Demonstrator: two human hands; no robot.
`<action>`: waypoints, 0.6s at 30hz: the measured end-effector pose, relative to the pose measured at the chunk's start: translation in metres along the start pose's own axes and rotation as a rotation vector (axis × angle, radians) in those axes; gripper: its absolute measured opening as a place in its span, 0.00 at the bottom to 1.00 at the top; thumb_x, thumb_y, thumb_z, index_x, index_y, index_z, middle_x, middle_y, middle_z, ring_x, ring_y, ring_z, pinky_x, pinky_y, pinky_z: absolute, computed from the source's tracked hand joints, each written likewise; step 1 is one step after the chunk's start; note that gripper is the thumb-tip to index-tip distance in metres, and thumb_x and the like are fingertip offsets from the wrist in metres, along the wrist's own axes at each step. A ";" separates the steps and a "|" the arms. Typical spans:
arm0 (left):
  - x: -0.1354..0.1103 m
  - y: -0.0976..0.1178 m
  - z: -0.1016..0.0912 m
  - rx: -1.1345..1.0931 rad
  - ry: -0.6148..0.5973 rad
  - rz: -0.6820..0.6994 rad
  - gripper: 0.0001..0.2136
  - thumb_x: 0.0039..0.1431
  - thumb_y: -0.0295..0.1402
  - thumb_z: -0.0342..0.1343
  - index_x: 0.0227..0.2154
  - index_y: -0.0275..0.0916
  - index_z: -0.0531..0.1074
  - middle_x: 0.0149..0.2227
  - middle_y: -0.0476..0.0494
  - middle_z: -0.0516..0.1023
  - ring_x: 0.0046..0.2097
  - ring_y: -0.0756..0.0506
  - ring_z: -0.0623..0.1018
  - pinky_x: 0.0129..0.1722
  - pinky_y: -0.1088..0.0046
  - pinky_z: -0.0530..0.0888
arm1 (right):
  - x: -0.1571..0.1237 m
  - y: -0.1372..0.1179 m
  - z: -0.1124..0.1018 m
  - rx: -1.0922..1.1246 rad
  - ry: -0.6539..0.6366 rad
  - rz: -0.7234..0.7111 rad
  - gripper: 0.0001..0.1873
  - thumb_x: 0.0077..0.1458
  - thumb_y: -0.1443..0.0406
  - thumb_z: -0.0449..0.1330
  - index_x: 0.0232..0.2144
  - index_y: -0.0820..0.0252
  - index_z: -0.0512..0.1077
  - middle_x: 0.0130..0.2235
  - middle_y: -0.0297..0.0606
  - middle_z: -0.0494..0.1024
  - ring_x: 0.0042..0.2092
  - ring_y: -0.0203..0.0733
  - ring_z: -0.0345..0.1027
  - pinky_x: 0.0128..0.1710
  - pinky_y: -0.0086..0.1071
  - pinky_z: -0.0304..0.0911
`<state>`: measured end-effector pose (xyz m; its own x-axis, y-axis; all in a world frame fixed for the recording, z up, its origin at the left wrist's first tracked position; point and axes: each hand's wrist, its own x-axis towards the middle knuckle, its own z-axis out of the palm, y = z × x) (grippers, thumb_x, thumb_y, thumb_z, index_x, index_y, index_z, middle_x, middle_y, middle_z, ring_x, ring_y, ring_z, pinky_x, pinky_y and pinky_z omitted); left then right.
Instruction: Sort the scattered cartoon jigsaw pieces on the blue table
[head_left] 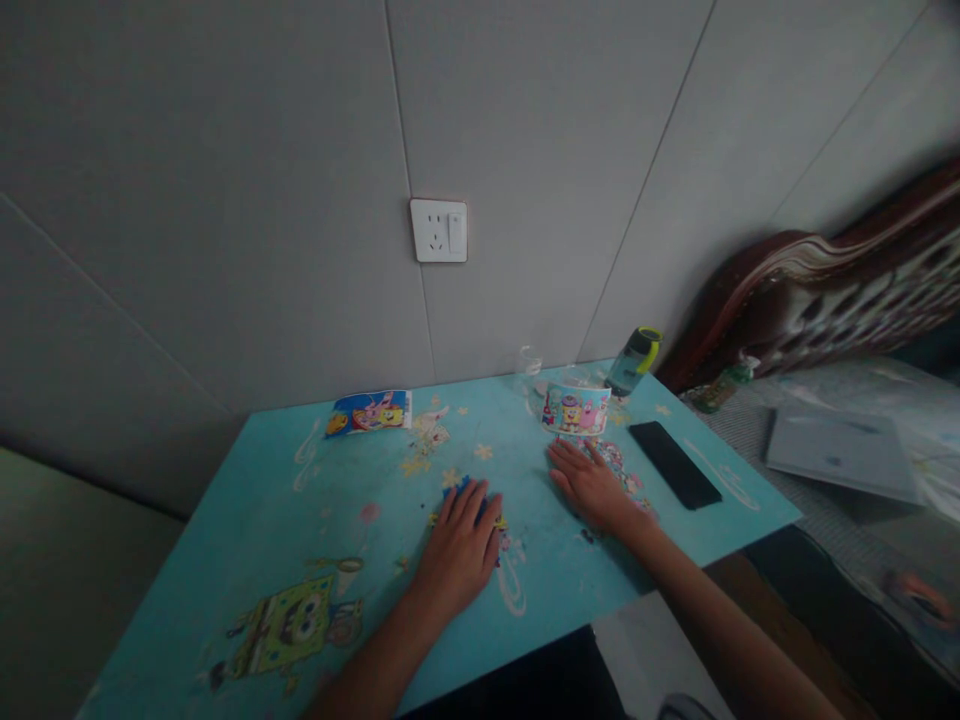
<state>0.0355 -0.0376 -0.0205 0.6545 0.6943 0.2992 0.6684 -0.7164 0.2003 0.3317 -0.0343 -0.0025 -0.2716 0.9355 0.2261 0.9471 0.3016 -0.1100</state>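
My left hand (463, 540) lies palm down on the turquoise table, fingers stretched out and slightly apart. It partly covers something blue and yellow (454, 492) whose kind I cannot make out. Farther right, my right hand (591, 488) rests flat with its fingers extended. Beside and partly under it is a patch of small multicoloured shapes (611, 455); whether they are loose or printed I cannot tell. Just beyond my right fingertips stands a cartoon-printed label or container (576, 410). A blue cartoon packet (369, 412) lies at the table's back left.
A dark flat slab, perhaps a phone (675, 464), lies on the table's right. At the back are a clear cup (529, 362) and a bottle with a yellow-green handle (634, 360). The cartoon-patterned table (247, 500) meets a grey wall with a socket (439, 231). A bed headboard (810, 280) stands right.
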 end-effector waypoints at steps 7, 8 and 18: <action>0.011 0.010 0.000 -0.010 -0.037 0.015 0.25 0.69 0.44 0.44 0.67 0.47 0.54 0.71 0.43 0.50 0.71 0.34 0.50 0.67 0.41 0.51 | -0.027 0.006 -0.011 0.002 0.031 0.043 0.24 0.69 0.58 0.47 0.63 0.57 0.65 0.63 0.46 0.68 0.67 0.54 0.54 0.67 0.60 0.43; 0.014 0.010 -0.001 -0.023 -0.052 0.023 0.25 0.70 0.44 0.44 0.67 0.48 0.53 0.71 0.43 0.49 0.71 0.35 0.49 0.67 0.41 0.50 | -0.027 -0.002 -0.013 0.038 0.012 0.015 0.25 0.69 0.58 0.47 0.64 0.55 0.63 0.64 0.45 0.66 0.67 0.53 0.54 0.67 0.60 0.45; 0.011 0.003 -0.022 -0.288 -0.063 -0.053 0.30 0.72 0.34 0.34 0.69 0.43 0.25 0.72 0.43 0.42 0.71 0.45 0.49 0.68 0.57 0.59 | -0.006 -0.108 -0.003 0.314 -0.134 -0.292 0.38 0.67 0.54 0.51 0.71 0.56 0.40 0.71 0.44 0.46 0.71 0.49 0.43 0.68 0.51 0.48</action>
<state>0.0368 -0.0338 0.0038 0.6482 0.7276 0.2246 0.5800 -0.6629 0.4734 0.2311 -0.0729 0.0106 -0.5595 0.8121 0.1659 0.7350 0.5786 -0.3537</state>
